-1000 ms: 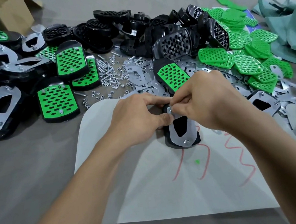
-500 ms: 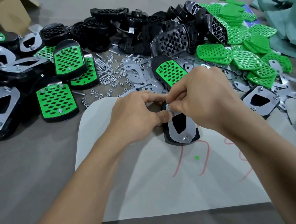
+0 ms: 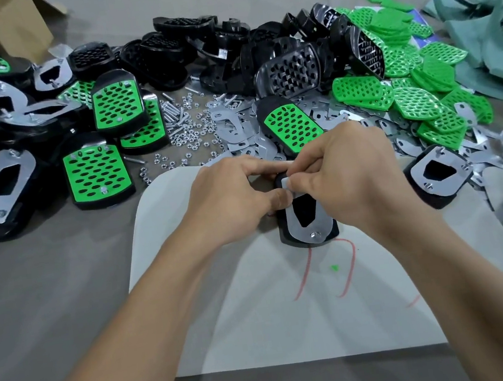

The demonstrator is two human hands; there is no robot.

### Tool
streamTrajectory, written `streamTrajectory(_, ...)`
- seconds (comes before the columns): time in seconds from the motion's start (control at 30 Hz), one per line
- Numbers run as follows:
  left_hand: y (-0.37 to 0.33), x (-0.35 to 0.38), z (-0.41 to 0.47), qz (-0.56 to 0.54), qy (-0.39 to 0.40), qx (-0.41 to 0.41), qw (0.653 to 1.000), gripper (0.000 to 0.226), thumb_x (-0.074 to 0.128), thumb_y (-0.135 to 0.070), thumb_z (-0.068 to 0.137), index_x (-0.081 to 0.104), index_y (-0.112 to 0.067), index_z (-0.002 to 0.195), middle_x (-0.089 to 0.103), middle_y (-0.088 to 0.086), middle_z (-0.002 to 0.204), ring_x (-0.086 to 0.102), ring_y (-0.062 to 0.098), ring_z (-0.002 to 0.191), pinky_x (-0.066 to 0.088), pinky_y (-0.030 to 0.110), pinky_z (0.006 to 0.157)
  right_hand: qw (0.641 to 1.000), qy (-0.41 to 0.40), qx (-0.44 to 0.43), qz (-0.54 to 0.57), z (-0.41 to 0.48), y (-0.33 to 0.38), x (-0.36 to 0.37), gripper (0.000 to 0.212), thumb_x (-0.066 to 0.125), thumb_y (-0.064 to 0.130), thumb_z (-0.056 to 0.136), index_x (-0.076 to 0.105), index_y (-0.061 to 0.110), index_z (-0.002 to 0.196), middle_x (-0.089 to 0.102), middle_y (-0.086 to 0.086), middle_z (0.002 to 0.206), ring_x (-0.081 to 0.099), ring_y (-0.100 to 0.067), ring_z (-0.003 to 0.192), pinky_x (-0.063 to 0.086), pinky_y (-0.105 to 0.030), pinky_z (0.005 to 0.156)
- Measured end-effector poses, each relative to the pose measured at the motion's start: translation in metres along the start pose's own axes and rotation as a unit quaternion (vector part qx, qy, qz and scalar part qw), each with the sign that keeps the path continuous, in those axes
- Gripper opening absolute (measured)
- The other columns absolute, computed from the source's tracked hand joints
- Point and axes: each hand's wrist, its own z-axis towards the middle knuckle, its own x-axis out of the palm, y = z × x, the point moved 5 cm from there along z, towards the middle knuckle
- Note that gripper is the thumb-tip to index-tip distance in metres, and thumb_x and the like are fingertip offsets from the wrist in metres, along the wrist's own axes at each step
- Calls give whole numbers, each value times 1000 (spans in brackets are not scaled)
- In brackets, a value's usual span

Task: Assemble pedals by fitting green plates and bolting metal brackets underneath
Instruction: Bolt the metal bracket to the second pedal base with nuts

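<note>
A black pedal (image 3: 329, 231) lies upside down on the white paper sheet (image 3: 292, 313), with a metal bracket (image 3: 318, 224) on its underside and a nut on the near bolt. My left hand (image 3: 232, 199) grips the pedal's far left edge, thumb on the bracket. My right hand (image 3: 347, 171) pinches something small at the bracket's far corner; what it pinches is hidden by the fingertips.
Assembled green-plated pedals (image 3: 96, 175) and upturned ones lie at the left. Black pedal shells (image 3: 286, 74) pile up behind. Loose nuts and bolts (image 3: 185, 135), spare brackets (image 3: 236, 134) and green plates (image 3: 417, 98) spread across the middle and right. Another bracketed pedal (image 3: 437, 175) sits at the right.
Both hands stay on the pedal's far end, with small finger movements at the bracket's corner. The view has shifted slightly.
</note>
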Motion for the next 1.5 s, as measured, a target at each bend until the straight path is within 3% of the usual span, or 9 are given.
streamTrajectory(0.2, 2, 1, 0, -2, -3, -20, 1000, 37, 87, -52, 70, 59, -76, 75, 53, -47, 67, 48, -22, 67, 32, 3, 54, 999, 14, 39, -18, 5, 0, 4, 12, 83, 34, 71, 74, 37, 64, 70, 4, 65, 67, -18, 73, 49, -23, 57)
streamTrajectory(0.37, 2, 1, 1, -6, 4, -22, 1000, 39, 86, -54, 70, 56, -79, 73, 53, -45, 66, 48, -18, 66, 32, 8, 53, 998, 38, 11, -46, 7, 8, 2, 4, 82, 26, 74, 79, 28, 74, 70, -3, 68, 67, -25, 75, 56, -32, 69)
streamTrajectory(0.53, 6, 3, 1, -23, 4, -36, 999, 33, 87, -50, 70, 69, -67, 91, 69, -29, 91, 53, -10, 70, 31, 12, 56, 994, 48, -46, -86, 5, 16, 3, 13, 74, 17, 79, 79, 28, 81, 70, -9, 75, 65, -31, 76, 57, -36, 71)
streamTrajectory(0.67, 6, 4, 1, -17, 5, -34, 999, 31, 87, -50, 71, 70, -64, 94, 67, -31, 92, 52, -13, 71, 30, 12, 57, 993, 64, -60, -74, 6, 19, 1, 19, 71, 13, 77, 81, 28, 81, 74, -8, 76, 68, -27, 77, 58, -37, 71)
streamTrajectory(0.83, 5, 2, 1, -2, 5, -30, 1000, 38, 86, -53, 70, 58, -77, 76, 62, -36, 79, 52, -10, 68, 31, 14, 57, 998, 49, -38, -20, 4, 14, -1, 17, 79, 12, 71, 81, 28, 72, 71, 8, 63, 70, -16, 73, 58, -33, 74)
streamTrajectory(1.0, 4, 3, 1, -10, 3, 1, 1000, 38, 86, -52, 72, 61, -71, 94, 63, -33, 80, 50, -18, 69, 32, 6, 57, 996, 34, 27, 74, -1, -3, 0, 18, 85, 19, 74, 77, 34, 67, 72, 16, 62, 68, 1, 67, 50, -10, 59)
streamTrajectory(1.1, 5, 3, 2, -8, -1, 3, 1000, 37, 86, -52, 73, 64, -69, 98, 63, -32, 81, 50, -18, 69, 32, 6, 58, 996, 18, 30, 84, -3, -5, 1, 19, 86, 20, 73, 77, 35, 65, 71, 17, 62, 68, -1, 65, 54, -17, 63)
streamTrajectory(1.3, 7, 4, 2, -9, 2, 4, 1000, 35, 85, -50, 74, 71, -61, 104, 61, -36, 77, 49, -19, 69, 31, 5, 57, 995, -6, 17, 100, -4, -5, 4, 25, 87, 19, 71, 75, 38, 61, 68, 15, 61, 63, 0, 62, 45, -10, 54)
streamTrajectory(1.5, 7, 4, 3, -3, 4, -20, 1000, 35, 85, -53, 71, 63, -74, 88, 61, -37, 83, 51, -14, 70, 29, 12, 57, 999, 24, -24, 5, -1, 5, 6, 11, 78, 16, 78, 80, 26, 74, 69, -4, 66, 65, -21, 69, 54, -29, 64)
